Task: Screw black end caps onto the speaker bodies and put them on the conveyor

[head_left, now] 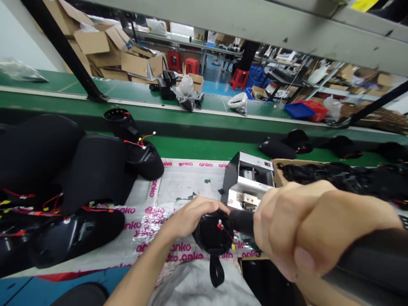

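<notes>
Left hand (194,216) cupped firmly over the black round housing (212,236), right hand (302,225) closed tight on a black tool (241,223) against it: one slip could pinch the red lead (225,232).

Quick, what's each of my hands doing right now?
Left hand: closed, holding the black wired housing.
Right hand: closed, gripping its black neck.
</notes>
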The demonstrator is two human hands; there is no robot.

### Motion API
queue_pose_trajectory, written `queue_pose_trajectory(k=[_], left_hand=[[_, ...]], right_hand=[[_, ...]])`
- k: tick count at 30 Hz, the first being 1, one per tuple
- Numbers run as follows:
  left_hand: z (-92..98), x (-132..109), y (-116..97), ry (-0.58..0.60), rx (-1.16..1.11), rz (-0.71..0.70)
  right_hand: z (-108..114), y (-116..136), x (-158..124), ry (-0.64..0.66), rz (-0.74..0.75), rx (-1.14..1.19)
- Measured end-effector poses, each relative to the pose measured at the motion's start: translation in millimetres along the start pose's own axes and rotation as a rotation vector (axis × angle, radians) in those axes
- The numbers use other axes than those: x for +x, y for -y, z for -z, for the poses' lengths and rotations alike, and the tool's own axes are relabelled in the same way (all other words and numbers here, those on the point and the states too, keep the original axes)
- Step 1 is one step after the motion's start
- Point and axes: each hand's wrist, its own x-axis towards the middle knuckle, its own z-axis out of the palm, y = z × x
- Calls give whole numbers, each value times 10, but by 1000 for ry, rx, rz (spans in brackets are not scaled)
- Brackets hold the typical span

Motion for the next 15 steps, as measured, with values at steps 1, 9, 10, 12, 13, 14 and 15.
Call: queue_pose_trajectory(k=[1, 9, 10, 12, 13, 14, 15], left_hand=[[0, 0, 14, 5, -6, -9], [3, 21, -37, 62, -74, -70], [1, 22, -51, 60, -76, -67], [-4, 23, -79, 56, -79, -59], [-6, 23, -91, 53, -78, -56], [-9, 24, -102, 49, -75, -53], [-12, 25, -113, 45, -71, -50]], right_hand=[[-57, 25, -4, -45, -5, -40], [-324, 107, 90, 35, -23, -273], [-332, 111, 93, 40, 8, -255], [-347, 120, 79, 7, 7, -235], [-352, 119, 66, -13, -5, -222], [-350, 114, 51, -35, -10, -204], [-339, 102, 38, -53, -9, -180]])
